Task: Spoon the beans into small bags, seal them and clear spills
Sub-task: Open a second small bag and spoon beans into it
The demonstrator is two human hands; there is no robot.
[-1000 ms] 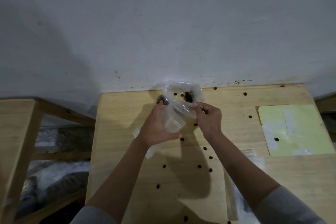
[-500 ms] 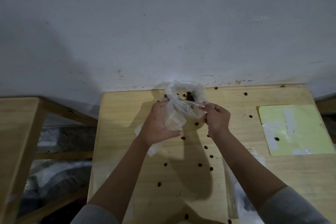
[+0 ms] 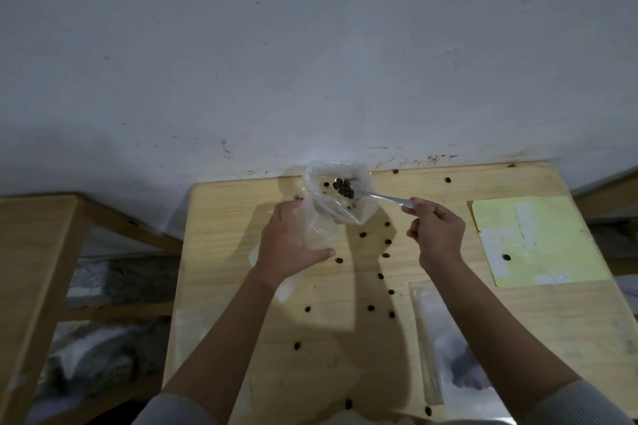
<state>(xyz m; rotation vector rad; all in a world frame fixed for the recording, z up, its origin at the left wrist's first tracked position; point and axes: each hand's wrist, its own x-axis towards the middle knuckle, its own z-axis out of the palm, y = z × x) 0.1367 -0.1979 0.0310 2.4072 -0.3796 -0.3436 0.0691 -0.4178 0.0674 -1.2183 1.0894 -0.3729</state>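
Loose dark brown beans lie scattered over the pale wooden counter, most of them in a rough trail between the two forearms, a few more along the far edge and the near edge. A pale yellow-green rectangular sheet with white patches lies flat on the right side of the counter with a single bean on it, and a clear flat plastic packet rests near the right forearm. At the back of the counter stands a large clear plastic bag, mouth wide and a small heap of beans inside. The right hand grips the handle of a silver metal spoon, whose bowl sits among those beans. The left hand grasps a small clear plastic bag just beside the large one, touching it. A stained whitish wall rises straight behind the counter, and a plain wooden frame stands to the left, with crumpled plastic under it.
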